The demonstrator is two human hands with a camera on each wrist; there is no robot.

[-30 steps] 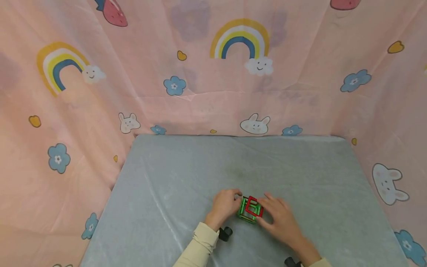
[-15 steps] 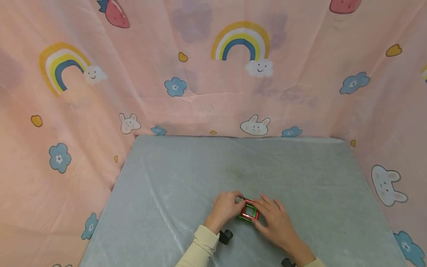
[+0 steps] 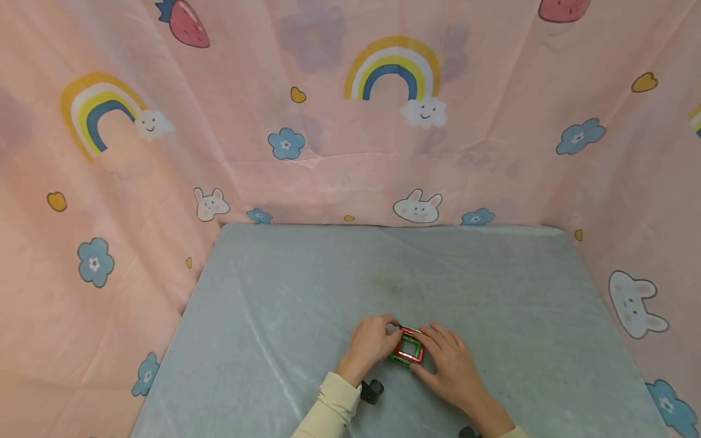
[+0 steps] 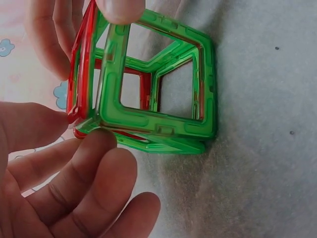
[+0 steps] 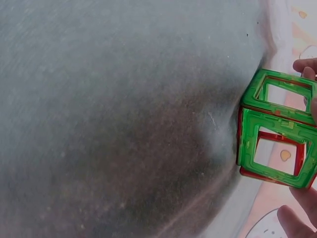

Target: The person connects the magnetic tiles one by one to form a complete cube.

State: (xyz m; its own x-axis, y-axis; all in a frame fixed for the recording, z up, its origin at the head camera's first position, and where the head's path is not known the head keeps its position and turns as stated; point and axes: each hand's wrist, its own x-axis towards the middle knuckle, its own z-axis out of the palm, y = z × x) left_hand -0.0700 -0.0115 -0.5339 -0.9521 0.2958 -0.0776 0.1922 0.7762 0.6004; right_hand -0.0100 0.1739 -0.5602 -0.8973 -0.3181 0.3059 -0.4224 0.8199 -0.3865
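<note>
A cube of see-through magnetic tiles (image 4: 161,126), with green and red square frames, stands on the grey cloth between both hands. Over its top lies a red square tile (image 3: 409,356), seen on edge as a red frame (image 4: 88,69) in the left wrist view. My left hand (image 3: 369,342) pinches the cube's upper corner between thumb and bent fingers. From the other side, my right hand (image 3: 451,372) holds the red tile's edges between its thumb and fingers. In the right wrist view, green faces (image 5: 277,116) of the cube show, with fingertips (image 5: 292,223) at its edges.
Grey cloth (image 3: 306,274) covers the table, with a pink patterned curtain (image 3: 339,176) along its back and sides. A black wrist camera (image 3: 372,392) sits at the left wrist, and another (image 3: 468,432) shows at the right.
The red tile, tilted and offset to the right one second ago, now lies flat over the cube's top. My right hand has shifted slightly left with it; the left hand has barely moved.
</note>
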